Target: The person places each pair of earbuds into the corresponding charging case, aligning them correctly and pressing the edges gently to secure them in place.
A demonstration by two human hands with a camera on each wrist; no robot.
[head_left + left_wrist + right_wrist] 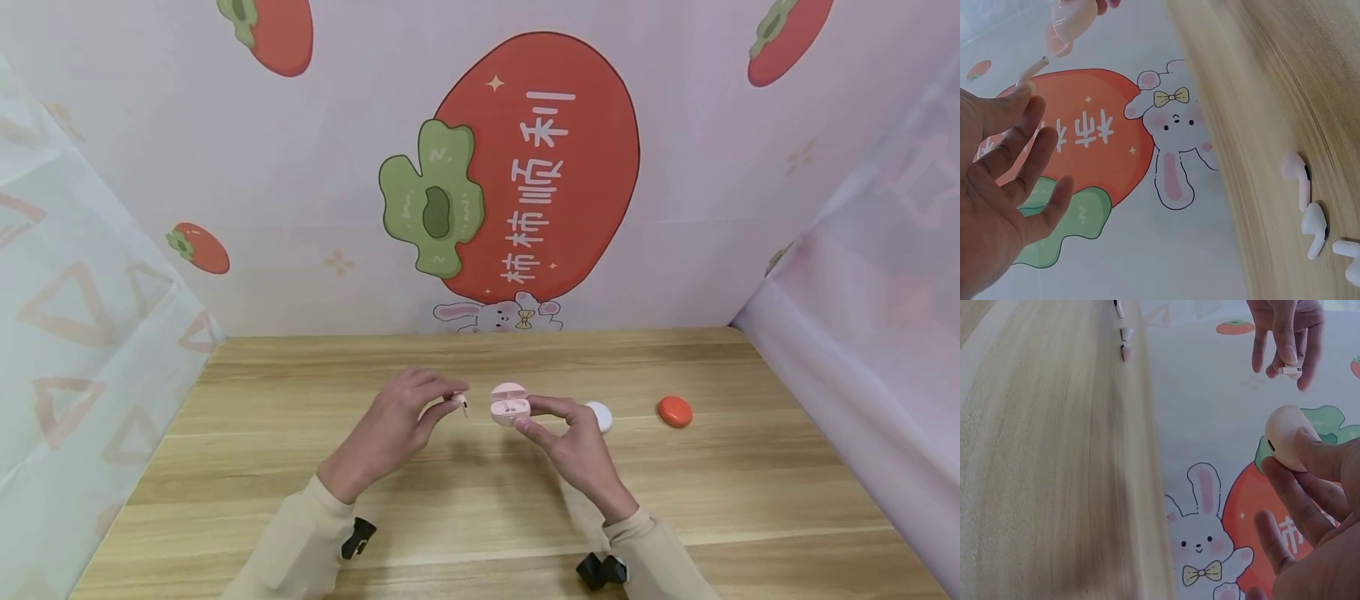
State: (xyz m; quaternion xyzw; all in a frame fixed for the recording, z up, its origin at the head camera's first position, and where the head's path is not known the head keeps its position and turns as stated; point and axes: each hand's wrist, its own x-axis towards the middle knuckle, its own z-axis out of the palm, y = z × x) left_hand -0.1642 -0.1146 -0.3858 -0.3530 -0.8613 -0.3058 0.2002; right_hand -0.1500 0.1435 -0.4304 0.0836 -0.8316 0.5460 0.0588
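Observation:
My left hand (393, 421) pinches a pale earbud (461, 403) by thumb and fingertips, its stem pointing down in the head view. A short gap to the right, my right hand (581, 446) holds a pink earbud case (510, 411) above the table, thumb in front and fingers behind. The case lid stands up, and the inside faces me. In the right wrist view the rounded case (1286, 436) shows a dark slot on its shell. The left wrist view shows the held earbud (1035, 69) close below the case (1074, 22).
On the wooden table (285, 475), a white round case (602, 416) sits partly hidden behind my right hand, with an orange-red case (675, 411) farther right. A pink earbud (1296, 170) and white earbuds (1314, 220) lie on the wood. Printed cloth walls (337, 192) enclose the back and sides.

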